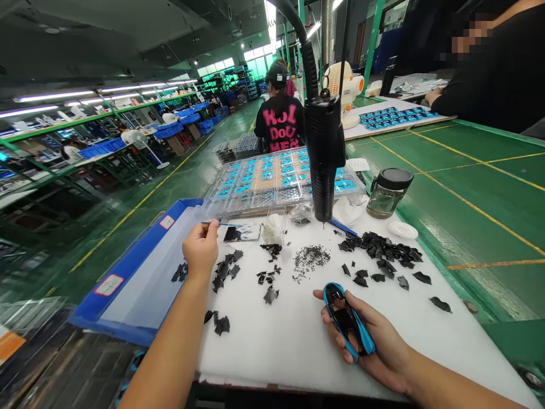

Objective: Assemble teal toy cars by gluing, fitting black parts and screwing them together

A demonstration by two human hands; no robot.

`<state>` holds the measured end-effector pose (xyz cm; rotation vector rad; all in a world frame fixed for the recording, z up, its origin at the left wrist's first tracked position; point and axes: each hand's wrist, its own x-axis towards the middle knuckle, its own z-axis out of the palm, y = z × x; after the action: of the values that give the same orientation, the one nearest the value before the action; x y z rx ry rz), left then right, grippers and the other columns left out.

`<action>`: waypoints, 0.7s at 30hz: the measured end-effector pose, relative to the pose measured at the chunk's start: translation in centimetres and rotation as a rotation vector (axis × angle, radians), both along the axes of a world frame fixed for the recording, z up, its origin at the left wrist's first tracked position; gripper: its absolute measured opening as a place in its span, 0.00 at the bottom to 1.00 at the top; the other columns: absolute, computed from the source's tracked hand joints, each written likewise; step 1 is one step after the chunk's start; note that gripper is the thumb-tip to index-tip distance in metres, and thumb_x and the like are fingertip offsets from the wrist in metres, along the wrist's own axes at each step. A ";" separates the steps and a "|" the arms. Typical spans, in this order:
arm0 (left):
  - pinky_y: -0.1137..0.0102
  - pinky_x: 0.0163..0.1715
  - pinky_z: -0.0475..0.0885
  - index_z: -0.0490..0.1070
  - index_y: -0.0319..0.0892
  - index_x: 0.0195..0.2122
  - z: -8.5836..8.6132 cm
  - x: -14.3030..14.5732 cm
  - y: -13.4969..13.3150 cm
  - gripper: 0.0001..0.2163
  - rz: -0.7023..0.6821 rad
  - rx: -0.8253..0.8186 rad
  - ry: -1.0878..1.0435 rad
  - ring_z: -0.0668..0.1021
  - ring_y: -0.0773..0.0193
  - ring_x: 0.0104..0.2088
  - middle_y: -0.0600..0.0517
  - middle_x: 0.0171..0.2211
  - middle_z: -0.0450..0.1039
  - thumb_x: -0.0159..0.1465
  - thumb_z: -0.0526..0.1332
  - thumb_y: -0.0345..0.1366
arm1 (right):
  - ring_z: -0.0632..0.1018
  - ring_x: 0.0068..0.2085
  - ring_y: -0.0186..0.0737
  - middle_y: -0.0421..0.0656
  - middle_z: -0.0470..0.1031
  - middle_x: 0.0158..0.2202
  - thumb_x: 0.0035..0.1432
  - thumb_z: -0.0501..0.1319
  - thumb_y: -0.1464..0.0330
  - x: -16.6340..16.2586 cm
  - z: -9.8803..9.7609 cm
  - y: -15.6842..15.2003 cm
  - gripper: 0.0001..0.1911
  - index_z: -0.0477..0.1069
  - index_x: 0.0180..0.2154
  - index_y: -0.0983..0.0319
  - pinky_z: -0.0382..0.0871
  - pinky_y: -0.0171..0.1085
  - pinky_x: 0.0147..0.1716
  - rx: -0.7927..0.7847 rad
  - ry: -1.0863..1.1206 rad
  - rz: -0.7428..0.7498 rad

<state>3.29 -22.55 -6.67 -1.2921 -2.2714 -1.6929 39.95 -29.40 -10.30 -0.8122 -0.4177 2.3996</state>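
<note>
My right hand point(374, 341) cradles a blue and black plastic housing point(347, 319) at the near edge of the white foam mat point(298, 335). My left hand point(201, 249) is closed in a pinch on thin tweezers point(221, 224), reaching toward a small clear dish point(242, 232) at the far left of the mat. Black plastic pieces point(225, 270) lie scattered just right of that hand. A heap of tiny screws point(310, 258) sits mid-mat. A black electric screwdriver point(323, 153) hangs above the mat on a cable, its tip just over the surface.
Another pile of black parts point(378, 250) lies to the right. A clear tray of blue parts point(272, 179) stands behind the mat, a lidded jar point(388, 193) beside it. A blue bin point(140, 272) lies at left. A person in a black shirt point(279, 122) stands beyond; another sits far right.
</note>
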 end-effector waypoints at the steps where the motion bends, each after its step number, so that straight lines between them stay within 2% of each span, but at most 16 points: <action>1: 0.72 0.34 0.68 0.78 0.42 0.37 -0.1 0.1 0.0 0.12 -0.005 -0.008 0.007 0.76 0.64 0.30 0.51 0.32 0.78 0.63 0.61 0.45 | 0.72 0.26 0.35 0.45 0.75 0.36 0.66 0.57 0.55 0.0 0.0 0.0 0.22 0.72 0.54 0.62 0.67 0.32 0.18 -0.001 0.003 -0.002; 7: 0.70 0.36 0.68 0.80 0.42 0.36 -0.3 -0.2 -0.1 0.14 -0.067 -0.124 0.048 0.76 0.63 0.31 0.51 0.31 0.78 0.61 0.62 0.46 | 0.71 0.25 0.35 0.45 0.75 0.35 0.66 0.57 0.55 0.0 0.2 0.1 0.21 0.72 0.53 0.62 0.67 0.33 0.18 -0.025 -0.019 -0.013; 9: 0.71 0.34 0.68 0.80 0.42 0.39 -0.1 -0.7 -0.6 0.14 -0.121 -0.170 0.058 0.75 0.64 0.30 0.51 0.32 0.78 0.61 0.62 0.46 | 0.71 0.25 0.35 0.45 0.75 0.34 0.67 0.56 0.55 0.0 0.2 0.1 0.21 0.73 0.51 0.63 0.67 0.33 0.18 -0.027 -0.025 -0.007; 12: 0.71 0.30 0.67 0.80 0.43 0.45 0.3 -1.4 -1.3 0.17 -0.221 -0.236 0.048 0.74 0.65 0.27 0.53 0.26 0.75 0.61 0.62 0.46 | 0.71 0.24 0.34 0.45 0.75 0.34 0.67 0.56 0.55 0.0 0.2 0.1 0.21 0.73 0.50 0.64 0.67 0.32 0.18 -0.026 -0.020 -0.006; 15: 0.71 0.32 0.70 0.78 0.41 0.48 0.3 -1.8 -1.6 0.19 -0.279 -0.261 0.025 0.76 0.64 0.28 0.53 0.24 0.74 0.61 0.60 0.47 | 0.71 0.24 0.34 0.45 0.75 0.34 0.67 0.56 0.55 0.0 0.0 0.0 0.21 0.73 0.51 0.64 0.67 0.33 0.18 -0.005 -0.006 -0.004; 21: 0.70 0.33 0.70 0.80 0.41 0.44 0.4 -1.4 -2.2 0.18 -0.199 -0.242 0.076 0.78 0.62 0.30 0.51 0.26 0.76 0.62 0.60 0.48 | 0.71 0.25 0.34 0.45 0.75 0.34 0.66 0.57 0.55 0.1 -0.4 -0.1 0.22 0.73 0.52 0.64 0.67 0.33 0.18 0.010 0.002 0.001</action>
<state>1.86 -24.79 -6.26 -1.6500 -2.4347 -1.4211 40.05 -29.46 -10.66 -0.8050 -0.4285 2.3976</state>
